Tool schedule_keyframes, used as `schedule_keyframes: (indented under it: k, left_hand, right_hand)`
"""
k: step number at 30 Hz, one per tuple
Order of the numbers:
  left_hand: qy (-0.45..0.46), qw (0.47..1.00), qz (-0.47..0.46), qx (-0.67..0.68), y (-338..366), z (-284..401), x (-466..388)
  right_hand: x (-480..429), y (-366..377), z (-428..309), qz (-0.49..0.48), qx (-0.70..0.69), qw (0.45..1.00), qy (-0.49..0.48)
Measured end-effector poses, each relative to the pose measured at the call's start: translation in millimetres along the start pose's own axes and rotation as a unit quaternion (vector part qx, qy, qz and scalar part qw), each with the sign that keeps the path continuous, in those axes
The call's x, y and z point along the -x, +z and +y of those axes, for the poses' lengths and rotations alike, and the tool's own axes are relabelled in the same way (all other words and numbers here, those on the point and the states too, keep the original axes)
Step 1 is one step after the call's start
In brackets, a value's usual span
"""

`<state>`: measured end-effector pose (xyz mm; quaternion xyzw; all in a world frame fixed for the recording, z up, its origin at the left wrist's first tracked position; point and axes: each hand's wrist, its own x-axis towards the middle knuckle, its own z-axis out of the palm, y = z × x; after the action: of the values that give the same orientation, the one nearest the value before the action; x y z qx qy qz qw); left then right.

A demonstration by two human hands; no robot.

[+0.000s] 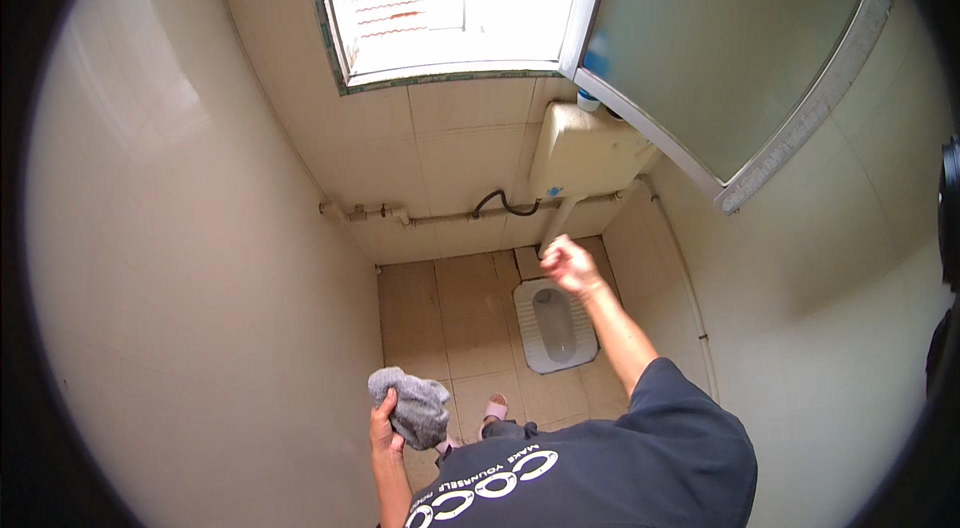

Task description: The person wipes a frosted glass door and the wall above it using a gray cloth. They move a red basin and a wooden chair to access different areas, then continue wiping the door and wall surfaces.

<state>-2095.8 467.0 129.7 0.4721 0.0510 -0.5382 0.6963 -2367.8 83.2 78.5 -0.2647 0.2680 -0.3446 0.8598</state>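
A crumpled grey cloth (418, 408) is gripped in my left hand (385, 424), low on the left beside the tiled wall. My right hand (568, 265) reaches forward with bent fingers, seen above the far end of a white squat toilet (529, 333). Its fingers are slightly blurred, and no object shows in them. Beyond that hand, a cream plastic cistern (581, 153) hangs on the wall, with a white flush pipe (561, 222) running down from it.
An open window (457, 67) has its frosted sash (720, 55) swung inward over the cistern's right part. A water pipe (442, 217) with a black hose (499, 199) crosses the far wall. Another thin pipe (686, 280) runs down the right wall. Beige tiles (480, 318) cover the floor.
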Motion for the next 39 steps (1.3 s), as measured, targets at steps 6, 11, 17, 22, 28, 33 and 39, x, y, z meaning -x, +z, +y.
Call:
schedule_keyframes:
  k: [6,11,17,22,28,33,39]
  left_hand:
    - [0.112,0.980,-0.029,-0.162,7,-6,-10]
    - [0.205,0.855,0.025,-0.475,10,-8,0]
    - [0.210,0.717,0.019,-0.665,-28,-13,37]
    - [0.139,0.691,0.132,-0.697,-7,17,80]
    - [0.203,0.710,0.158,-0.655,-37,34,108]
    - [0.258,0.860,0.173,-0.405,-90,-4,174]
    - [0.285,0.945,0.119,-0.106,-98,-23,277]
  right_hand:
    - [51,135,147,-0.307,0.369,0.860,0.174]
    - [78,173,201,-0.385,0.322,0.853,0.142]
    - [78,170,223,-0.443,0.427,0.755,0.225]
    - [78,201,197,-0.431,0.361,0.805,0.188]
    - [104,199,203,-0.374,0.354,0.811,0.277]
    - [156,239,215,-0.359,0.178,0.883,0.245]
    - [236,243,283,-0.448,0.425,0.768,0.168]
